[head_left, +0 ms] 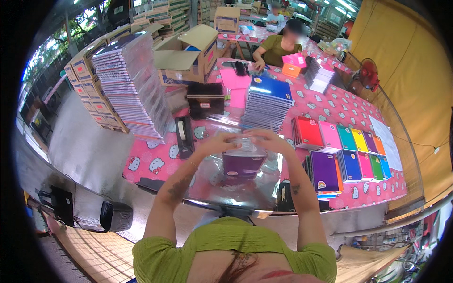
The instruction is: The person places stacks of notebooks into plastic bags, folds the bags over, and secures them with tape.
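In front of me a purple notebook stack (pixel 243 166) lies on shiny clear plastic film (pixel 214 181), with film over its far end. My left hand (pixel 221 143) bends its fingers onto the film at the stack's far left. From the other side my right hand (pixel 268 140) reaches in, fingers closed on the film at the far right. Glare on the plastic hides the exact fingertip contact. A black tape dispenser (pixel 183 137) stands left of my left hand. Beyond my hands is a tall pile of blue spiral notebooks (pixel 269 101).
Coloured notebooks (pixel 351 165) in rows cover the right of the pink patterned table (pixel 302 113). A tall notebook stack (pixel 127 85) rises at the left, near an open carton (pixel 188 59). A black box (pixel 205 101) sits ahead. Across the table a co-worker (pixel 278 49) sits.
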A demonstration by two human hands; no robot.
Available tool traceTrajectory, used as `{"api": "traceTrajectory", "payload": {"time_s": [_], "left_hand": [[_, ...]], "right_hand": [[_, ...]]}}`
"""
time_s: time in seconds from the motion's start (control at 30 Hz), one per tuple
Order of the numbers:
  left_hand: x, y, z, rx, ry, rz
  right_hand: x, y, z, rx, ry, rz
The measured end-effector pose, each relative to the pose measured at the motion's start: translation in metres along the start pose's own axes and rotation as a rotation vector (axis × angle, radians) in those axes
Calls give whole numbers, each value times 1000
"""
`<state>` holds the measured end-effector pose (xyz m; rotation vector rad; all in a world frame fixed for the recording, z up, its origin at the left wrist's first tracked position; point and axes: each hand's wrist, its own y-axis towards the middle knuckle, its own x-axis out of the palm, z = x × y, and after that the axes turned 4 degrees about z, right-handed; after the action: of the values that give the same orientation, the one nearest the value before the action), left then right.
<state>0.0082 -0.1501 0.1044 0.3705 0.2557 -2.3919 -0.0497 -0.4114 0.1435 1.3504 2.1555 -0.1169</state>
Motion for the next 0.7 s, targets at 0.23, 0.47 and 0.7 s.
{"api": "traceTrajectory", "payload": {"time_s": [0.23,0.47,0.7], "left_hand": [[30,-47,32,672,926,385],[24,-45,29,487,688,243],[43,-21,57,207,960,353]], "right_hand": [[37,-51,-26,-101,-543,254],[38,-42,-16,-83,-508,193],[27,-16,-28,114,-577,252]]}}
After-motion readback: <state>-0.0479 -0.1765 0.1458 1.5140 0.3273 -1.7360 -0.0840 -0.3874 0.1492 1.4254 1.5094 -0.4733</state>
